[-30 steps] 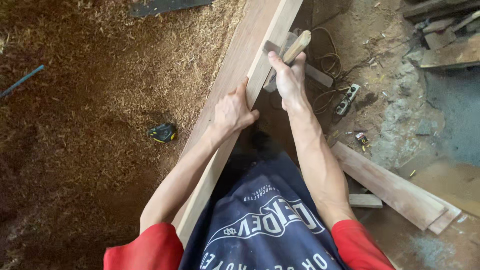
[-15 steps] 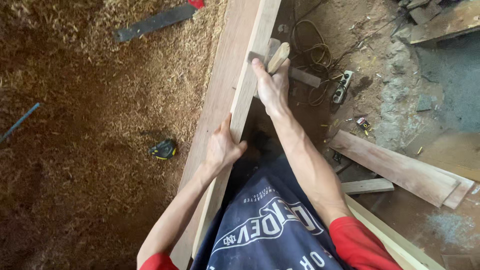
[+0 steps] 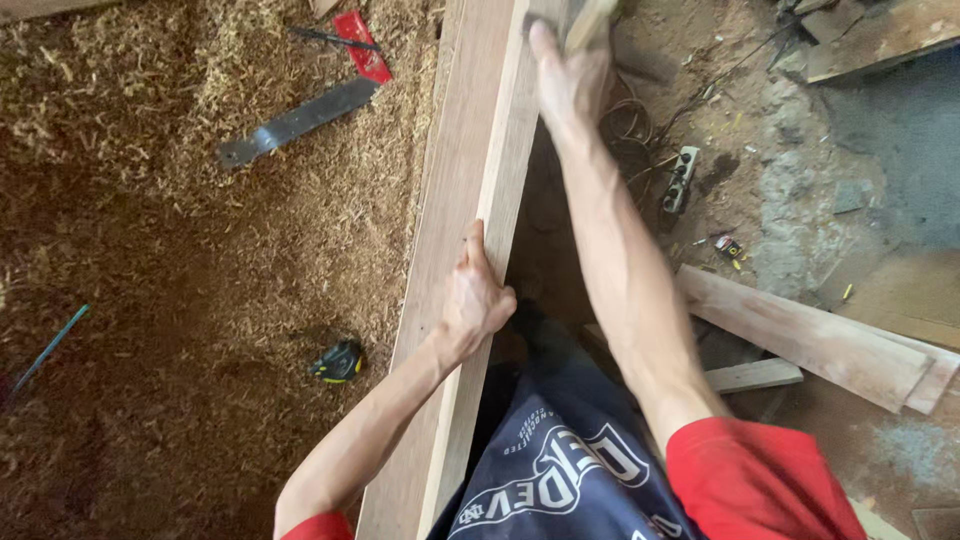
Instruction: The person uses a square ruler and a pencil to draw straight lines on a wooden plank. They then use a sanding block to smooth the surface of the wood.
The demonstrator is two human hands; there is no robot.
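A long pale wooden plank (image 3: 462, 190) runs from the bottom centre to the top edge, standing on its narrow side. My left hand (image 3: 472, 300) grips the plank's upper edge about midway along it, fingers wrapped over. My right hand (image 3: 570, 75) is stretched far forward near the top of the view, closed on a small wooden-handled tool (image 3: 592, 18) pressed against the plank's edge. Most of that tool is cut off by the frame's top.
Sawdust and shavings cover the floor at left. On it lie a dark metal blade (image 3: 295, 123), a red object (image 3: 362, 45) and a yellow-black tape measure (image 3: 338, 362). At right are a power strip (image 3: 680, 180), tangled cable and loose boards (image 3: 810, 335).
My right hand has slid forward along the plank's edge with the tool, and the arm is now almost straight. The left hand's grip sits lower along the plank. The view has tilted forward.
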